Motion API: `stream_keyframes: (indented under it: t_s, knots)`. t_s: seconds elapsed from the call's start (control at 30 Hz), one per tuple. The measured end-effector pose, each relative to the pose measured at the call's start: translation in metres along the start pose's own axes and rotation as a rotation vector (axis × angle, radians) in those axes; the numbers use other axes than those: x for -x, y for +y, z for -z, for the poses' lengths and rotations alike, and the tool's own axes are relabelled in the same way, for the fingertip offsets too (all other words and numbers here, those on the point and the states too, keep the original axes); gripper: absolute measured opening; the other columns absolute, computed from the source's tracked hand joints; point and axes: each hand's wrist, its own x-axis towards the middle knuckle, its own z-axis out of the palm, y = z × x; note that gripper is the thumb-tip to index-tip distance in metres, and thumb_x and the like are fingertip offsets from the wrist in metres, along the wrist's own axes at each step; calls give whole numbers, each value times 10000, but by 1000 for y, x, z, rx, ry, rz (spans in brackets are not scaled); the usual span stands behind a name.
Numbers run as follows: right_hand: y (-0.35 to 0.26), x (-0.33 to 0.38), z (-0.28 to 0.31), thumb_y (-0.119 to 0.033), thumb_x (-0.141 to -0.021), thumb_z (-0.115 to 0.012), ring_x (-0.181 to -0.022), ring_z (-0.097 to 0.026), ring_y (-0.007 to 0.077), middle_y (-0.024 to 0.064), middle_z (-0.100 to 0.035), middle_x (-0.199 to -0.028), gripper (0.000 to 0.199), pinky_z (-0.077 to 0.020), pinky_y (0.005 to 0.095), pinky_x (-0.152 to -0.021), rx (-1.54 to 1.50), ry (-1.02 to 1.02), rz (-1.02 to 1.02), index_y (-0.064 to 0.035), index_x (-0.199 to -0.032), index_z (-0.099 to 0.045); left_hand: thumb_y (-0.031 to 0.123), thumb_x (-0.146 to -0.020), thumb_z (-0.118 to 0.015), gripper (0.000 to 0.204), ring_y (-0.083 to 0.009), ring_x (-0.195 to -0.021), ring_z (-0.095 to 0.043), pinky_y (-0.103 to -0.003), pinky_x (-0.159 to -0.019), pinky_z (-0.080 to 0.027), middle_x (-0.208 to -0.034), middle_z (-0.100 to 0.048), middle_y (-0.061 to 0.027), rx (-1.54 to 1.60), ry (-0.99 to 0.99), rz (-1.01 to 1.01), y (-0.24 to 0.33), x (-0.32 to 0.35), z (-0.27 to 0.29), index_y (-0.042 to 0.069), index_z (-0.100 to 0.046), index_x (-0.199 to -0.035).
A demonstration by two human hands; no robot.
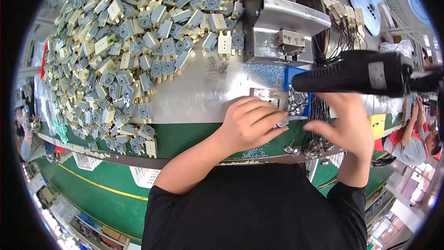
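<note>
My left hand [252, 122] rests palm down at the bench's near edge, its fingers curled over a small metal fixture plate [266, 95]; what lies under the fingers is hidden. My right hand [349, 127] hovers just right of it, fingers spread and slightly blurred, above a bundle of thin black wires with metal ends [307, 148]. A black power screwdriver [356, 73] hangs above the right hand, not gripped. A small blue tray of tiny metal parts [296, 99] sits between the two hands.
A large heap of grey and cream plastic switch parts with brass pins [129, 41] covers the left of the metal bench. A steel machine [289, 18] stands at the back centre, loose springs [216, 67] in front of it. Another person in red and grey [411, 141] works at right.
</note>
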Motion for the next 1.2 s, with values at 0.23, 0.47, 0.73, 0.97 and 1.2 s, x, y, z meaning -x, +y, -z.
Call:
stream_keyframes:
  t_s: [0.23, 0.47, 0.73, 0.97, 1.2]
  knots:
    - [-7, -11, -45, -105, -744, -839, -1114, -673, 371, 158, -691, -1190, 501, -548, 459, -970, -163, 165, 379, 2, -1211, -691, 192, -689, -965, 384, -246, -764, -752, -328, -675, -574, -907, -782, -82, -31, 100, 157, 18, -8, 4, 39, -744, -963]
    - [4, -9, -62, -125, -733, -821, -978, -695, 322, 126, -691, -1051, 457, -564, 427, -853, -61, 311, 394, -3, -1149, -678, 142, -682, -969, 391, -121, -514, -546, -278, -507, -421, -740, -693, -19, -86, 43, 308, 35, -17, 5, 37, -749, -988]
    - [15, -6, -56, -220, -772, -801, -899, -691, 258, 71, -658, -956, 441, -559, 387, -838, -3, 410, 560, -10, -1137, -669, 154, -716, -985, 468, -53, -534, -518, -215, -497, -366, -729, -655, -6, -160, -11, 373, 50, -28, 7, 24, -663, -1031]
    - [102, -30, 0, -198, -894, -731, -850, -706, 313, 130, -716, -983, 310, -569, 399, -710, 51, 991, 526, 12, -1116, -681, 190, -773, -905, 452, -208, -728, -704, -316, -660, -550, -899, -731, -91, 9, -139, 258, 52, -45, 17, 10, -674, -1117]
    - [189, -114, 47, -327, -953, -731, -1150, -616, 360, 164, -694, -1144, 391, -471, 457, -991, 301, 1140, 101, -23, -1194, -681, 229, -790, -892, 397, -221, -725, -702, -339, -665, -561, -958, -728, -77, 95, -483, 269, 65, -54, -16, 55, -707, -1095]
